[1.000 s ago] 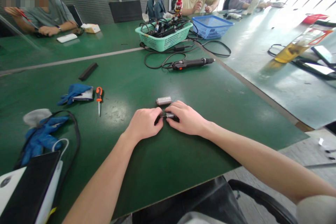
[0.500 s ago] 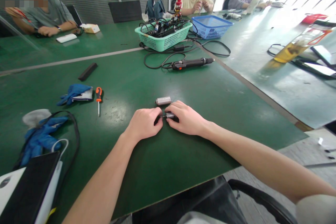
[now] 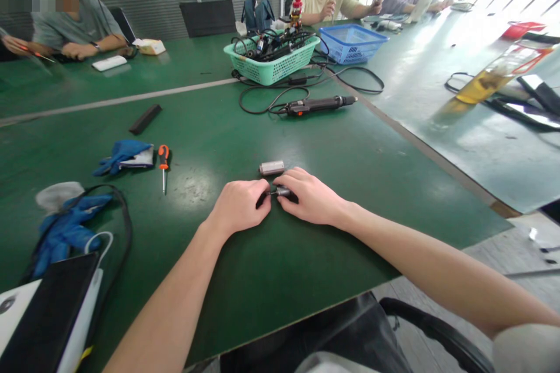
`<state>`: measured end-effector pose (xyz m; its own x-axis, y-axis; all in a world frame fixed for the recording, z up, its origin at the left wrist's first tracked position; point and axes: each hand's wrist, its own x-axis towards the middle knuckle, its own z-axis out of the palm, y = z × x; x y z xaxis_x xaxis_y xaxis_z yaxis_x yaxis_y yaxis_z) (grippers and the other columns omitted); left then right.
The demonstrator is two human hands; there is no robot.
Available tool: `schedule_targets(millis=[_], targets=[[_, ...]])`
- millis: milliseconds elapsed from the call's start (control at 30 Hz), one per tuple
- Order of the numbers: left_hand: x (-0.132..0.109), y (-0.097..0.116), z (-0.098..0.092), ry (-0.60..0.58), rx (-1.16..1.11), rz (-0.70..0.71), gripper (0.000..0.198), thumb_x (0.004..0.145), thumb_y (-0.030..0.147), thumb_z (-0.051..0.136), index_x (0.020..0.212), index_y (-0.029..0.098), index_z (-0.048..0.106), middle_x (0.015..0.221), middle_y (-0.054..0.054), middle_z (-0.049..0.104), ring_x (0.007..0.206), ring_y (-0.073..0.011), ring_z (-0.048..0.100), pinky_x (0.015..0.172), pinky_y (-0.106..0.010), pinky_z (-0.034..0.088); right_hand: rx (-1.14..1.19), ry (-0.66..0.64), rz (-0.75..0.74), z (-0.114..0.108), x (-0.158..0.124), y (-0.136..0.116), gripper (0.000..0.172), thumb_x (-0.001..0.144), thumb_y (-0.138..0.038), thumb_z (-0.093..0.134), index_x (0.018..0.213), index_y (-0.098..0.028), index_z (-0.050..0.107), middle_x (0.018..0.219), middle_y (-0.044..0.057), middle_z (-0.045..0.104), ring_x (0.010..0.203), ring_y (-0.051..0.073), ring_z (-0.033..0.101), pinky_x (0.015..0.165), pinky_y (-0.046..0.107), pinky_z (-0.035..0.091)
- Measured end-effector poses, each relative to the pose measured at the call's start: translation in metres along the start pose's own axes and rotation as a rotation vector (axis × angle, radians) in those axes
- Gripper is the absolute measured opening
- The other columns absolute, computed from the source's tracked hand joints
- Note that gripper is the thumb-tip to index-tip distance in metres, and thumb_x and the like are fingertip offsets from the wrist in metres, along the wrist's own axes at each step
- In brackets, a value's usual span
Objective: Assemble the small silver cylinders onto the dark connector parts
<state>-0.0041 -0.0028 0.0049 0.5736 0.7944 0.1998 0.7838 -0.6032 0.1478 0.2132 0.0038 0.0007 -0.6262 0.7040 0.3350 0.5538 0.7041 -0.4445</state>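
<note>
Green table [image 3: 245,280], silver-grey cylinder [image 3: 272,168], orange-handled screwdriver [image 3: 164,158], blue gloves [image 3: 122,153], mint-green basket [image 3: 273,64], blue basket [image 3: 352,44].

Glossy green table [image 3: 245,280] — shiny metal cylinder [image 3: 272,168].

No writing can be read anywhere. The white box [image 3: 15,320] at the near left corner of the tabletop [image 3: 350,186] bears a round dark mark, too blurred to make out. The label on the red-capped bottle [image 3: 297,11] in the green basket [image 3: 280,67] is too small to read.
</note>
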Motion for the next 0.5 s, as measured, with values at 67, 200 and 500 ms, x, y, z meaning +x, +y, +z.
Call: schedule_targets(millis=[67, 200, 500], targets=[[0.0001, 0.0004, -0.0003, 0.002, -0.002, -0.001, 0.014, 0.090, 0.028, 0.049, 0.084, 0.021, 0.059, 0.076, -0.002, 0.067, 0.064, -0.0173, 0.060, 0.059, -0.031, 0.036, -0.001, -0.001, -0.003, -0.0001, -0.0002, 0.0002, 0.024, 0.090, -0.022, 0.058, 0.113, -0.017, 0.063, 0.108, 0.011, 0.066, 0.103, 0.026, 0.059, 0.093, 0.040, 0.050], [-0.0003, 0.0007, -0.0003, 0.001, 0.000, 0.002, 0.014, 0.090, 0.028, 0.050, 0.084, 0.021, 0.059, 0.077, -0.002, 0.068, 0.065, -0.0171, 0.060, 0.059, -0.030, 0.036, 0.007, 0.000, -0.011, 0.0003, -0.0004, 0.0008, 0.023, 0.090, -0.022, 0.059, 0.111, -0.017, 0.064, 0.107, 0.011, 0.067, 0.103, 0.026, 0.059, 0.093, 0.041, 0.050], [0.0000, 0.0009, -0.0011, -0.005, 0.001, 0.007, 0.015, 0.092, 0.028, 0.050, 0.084, 0.020, 0.060, 0.080, -0.003, 0.069, 0.066, -0.0169, 0.061, 0.060, -0.030, 0.037, 0.032, -0.001, -0.013, 0.0003, -0.0001, 0.0021, 0.023, 0.090, -0.022, 0.059, 0.113, -0.019, 0.064, 0.108, 0.011, 0.067, 0.103, 0.026, 0.059, 0.092, 0.042, 0.051]])
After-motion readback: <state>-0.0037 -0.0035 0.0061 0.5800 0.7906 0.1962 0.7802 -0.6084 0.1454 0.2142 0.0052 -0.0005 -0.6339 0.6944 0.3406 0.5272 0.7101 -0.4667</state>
